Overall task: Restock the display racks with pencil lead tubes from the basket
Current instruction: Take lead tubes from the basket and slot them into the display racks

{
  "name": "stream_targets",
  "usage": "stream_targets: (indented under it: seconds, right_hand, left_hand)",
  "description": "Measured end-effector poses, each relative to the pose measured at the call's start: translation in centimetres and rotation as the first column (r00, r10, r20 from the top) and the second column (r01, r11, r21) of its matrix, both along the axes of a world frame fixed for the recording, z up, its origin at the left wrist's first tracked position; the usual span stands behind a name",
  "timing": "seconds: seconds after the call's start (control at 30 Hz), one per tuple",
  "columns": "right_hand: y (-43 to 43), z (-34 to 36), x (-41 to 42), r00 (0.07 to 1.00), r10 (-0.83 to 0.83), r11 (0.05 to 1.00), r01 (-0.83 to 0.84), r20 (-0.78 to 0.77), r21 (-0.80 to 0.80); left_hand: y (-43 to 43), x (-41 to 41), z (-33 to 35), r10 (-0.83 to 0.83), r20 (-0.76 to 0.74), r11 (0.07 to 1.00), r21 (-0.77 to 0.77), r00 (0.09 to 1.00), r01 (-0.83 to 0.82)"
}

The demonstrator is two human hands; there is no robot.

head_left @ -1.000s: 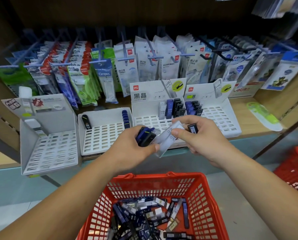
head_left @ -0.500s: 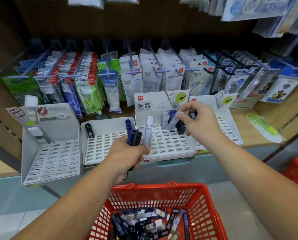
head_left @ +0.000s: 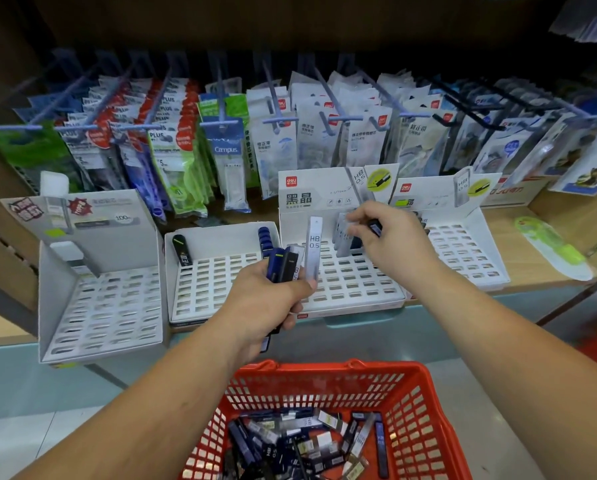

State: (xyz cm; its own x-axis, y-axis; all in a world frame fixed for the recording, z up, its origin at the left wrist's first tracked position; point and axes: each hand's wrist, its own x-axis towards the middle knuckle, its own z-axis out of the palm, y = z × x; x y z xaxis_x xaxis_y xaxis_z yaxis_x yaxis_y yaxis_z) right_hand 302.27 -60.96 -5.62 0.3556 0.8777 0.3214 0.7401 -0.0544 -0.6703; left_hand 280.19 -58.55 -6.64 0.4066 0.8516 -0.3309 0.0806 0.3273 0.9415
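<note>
My left hand (head_left: 265, 299) has its fingers clenched round a bundle of lead tubes (head_left: 283, 268), blue and black side by side. A clear HB 0.5 tube (head_left: 313, 247) stands upright at the bundle's right edge. Beyond and to the right, my right hand (head_left: 394, 244) has curled fingers grasping a dark tube (head_left: 375, 227). Its fingertips (head_left: 355, 233) reach a blurred clear tube (head_left: 342, 237) standing at the back of the middle rack (head_left: 352, 285); whether they pinch it I cannot tell. Left of my left fingers sit a second rack (head_left: 214, 275), holding a few dark tubes, and a larger rack (head_left: 106, 306). Right of my right fingers is another rack (head_left: 463, 247). Below my wrists, nearest me, the red basket (head_left: 428, 393) holds loose tubes (head_left: 307, 441).
</note>
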Motion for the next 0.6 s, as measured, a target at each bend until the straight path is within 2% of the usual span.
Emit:
stream_targets:
  seconds: [0.17, 0.3, 0.33, 0.37, 0.43, 0.47, 0.53, 0.6]
  right_hand:
    - [0.1, -1.1, -0.2, 0.987, -0.032, 0.999, 0.038, 0.160, -0.037]
    - [-0.1, -0.2, 0.2, 0.987, -0.058, 0.998, 0.055, 0.152, 0.020]
    - [-0.3, 0.6, -0.1, 0.997, -0.054, 0.998, 0.052, 0.057, 0.037]
    - [-0.5, 1.5, -0.5, 0.994, -0.024, 0.999, 0.028, -0.103, 0.037]
    - [-1.1, 3.0, -1.4, 0.899, 0.057, 0.997, -0.074, -0.434, -0.022]
    - [-1.3, 3.4, -1.8, 0.860, 0.076, 0.990, -0.123, -0.505, -0.061]
    - [-1.6, 3.6, -2.3, 0.834, 0.087, 0.980, -0.170, -0.545, -0.103]
    - [-1.7, 3.7, -2.1, 0.801, 0.054, 0.984, -0.145, -0.596, -0.106]
  left_hand:
    - [-0.3, 0.4, 0.0, -0.008, -0.004, 1.000, 0.013, 1.000, 0.008]
    - [-0.4, 0.6, 0.1, -0.007, -0.007, 1.000, 0.027, 1.000, 0.008]
    - [-0.4, 0.7, 0.1, -0.009, -0.005, 1.000, 0.028, 1.000, 0.009]
    - [-0.5, 0.7, 0.1, -0.013, -0.002, 1.000, 0.027, 1.000, 0.013]
    - [-0.5, 0.9, 0.2, -0.030, 0.005, 0.999, 0.023, 1.000, 0.030]
    - [-0.6, 1.1, 0.3, -0.043, 0.009, 0.999, 0.021, 0.999, 0.043]
    - [-0.7, 1.4, 0.3, -0.073, 0.009, 0.997, 0.018, 0.997, 0.073]
    - [-0.7, 1.5, 0.2, -0.081, 0.001, 0.997, 0.013, 0.997, 0.081]
